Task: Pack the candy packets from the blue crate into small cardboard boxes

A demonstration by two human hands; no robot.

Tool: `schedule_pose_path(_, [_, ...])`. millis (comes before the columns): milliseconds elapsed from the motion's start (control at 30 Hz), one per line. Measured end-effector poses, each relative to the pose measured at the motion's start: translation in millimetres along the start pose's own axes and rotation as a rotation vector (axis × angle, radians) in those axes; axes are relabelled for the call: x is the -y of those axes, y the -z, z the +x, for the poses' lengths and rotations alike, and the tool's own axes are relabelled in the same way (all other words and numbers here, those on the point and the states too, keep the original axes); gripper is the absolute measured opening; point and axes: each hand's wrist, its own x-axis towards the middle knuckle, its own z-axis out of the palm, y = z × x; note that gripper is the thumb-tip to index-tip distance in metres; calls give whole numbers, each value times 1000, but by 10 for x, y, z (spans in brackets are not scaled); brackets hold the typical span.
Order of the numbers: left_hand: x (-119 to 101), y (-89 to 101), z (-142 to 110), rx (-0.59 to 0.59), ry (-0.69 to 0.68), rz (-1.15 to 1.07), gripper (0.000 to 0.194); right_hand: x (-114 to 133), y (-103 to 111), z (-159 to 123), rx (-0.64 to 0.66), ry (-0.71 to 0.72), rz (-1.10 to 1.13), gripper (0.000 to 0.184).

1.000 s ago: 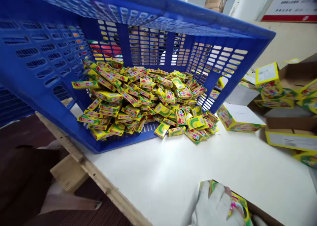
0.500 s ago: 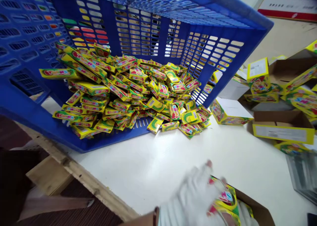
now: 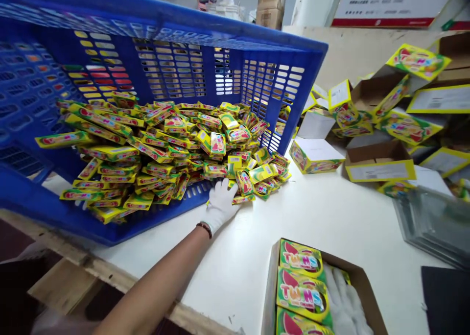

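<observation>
Reaching across the white worktop (image 3: 316, 217), the left hand (image 3: 220, 206), in a white knit glove, sits at the lower rim of the blue plastic crate (image 3: 176, 26), which lies tipped over near the worktop's front edge. From my end, its fingers look extended and slightly spread, their tips against the loose yellow packets (image 3: 165, 144) heaped in the crate and spilling past its rim. I see no clear pinch, and I can't tell whether a packet is gripped. A beaded bracelet (image 3: 204, 228) circles the wrist.

The right hand (image 3: 343, 303), also gloved, lies with its fingers spread inside a brown cardboard carton (image 3: 367, 281) at the worktop's bottom edge, right beside a row of TWINS packs (image 3: 301, 293) lined up in that carton. It isn't pinching anything I can make out.

A white-topped yellow box (image 3: 316, 156) stands just beside the heap. Open cartons (image 3: 380, 161) crowd the worktop's far right corner, with a clear plastic tray (image 3: 435, 225) nearer the right edge. A wooden rail (image 3: 91, 271) runs along the front edge.
</observation>
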Motion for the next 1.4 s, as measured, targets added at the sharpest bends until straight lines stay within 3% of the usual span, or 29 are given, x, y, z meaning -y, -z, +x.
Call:
schedule_pose_path(133, [-144,-30,-516,19,-183,-48,59,19,-29,29,79,-22,-15,74])
schedule_pose_path(267, [-115,-37,-995,-30,-300,-302,46,78,164,76,182,-28,-21,60])
schedule_pose_path(400, [-136,168,-1226,-98,-99,-614,26,100,374,116,157,-46,37,57])
schedule_pose_path(533, [-391,556,-1226,172,205,-1046,38,-39,627,137,123,-21,352,48])
schedule_pose_path(633, [-699,837,-1233,303,214,-1178,43,-198,990,131,7,-73,684,44])
schedule_pose_path(733, [-1023,1020,-1264,309,-21,-1101,30,-312,1431,138,-49,-171,956,45])
schedule_pose_path(833, [-1327,1082,-1245,-28,-461,-776,17,-401,1728,192,151,-256,1353,58])
schedule_pose_path(900, [-1511,1074,-1209,-255,-716,-550,22,-483,1806,226,342,-188,1517,62])
schedule_pose_path(933, [-1591,1064,-1194,-307,-798,-474,26,-536,1822,232,417,-129,1526,59])
schedule_pose_path(1000, [-1699,1039,-1188,-294,-860,-399,34,-666,1832,221,478,-30,1409,48])
schedule_pose_path(1167, [-1606,936,-1371,-22,-729,-448,58,-889,1768,146,451,29,762,26])
schedule_pose_path(1300, [-1382,804,-1586,93,-679,-487,53,-642,1563,131,594,93,390,28])
schedule_pose_path(1400, [-1200,688,-1622,80,-596,-550,50,-383,1464,94,627,117,224,26])
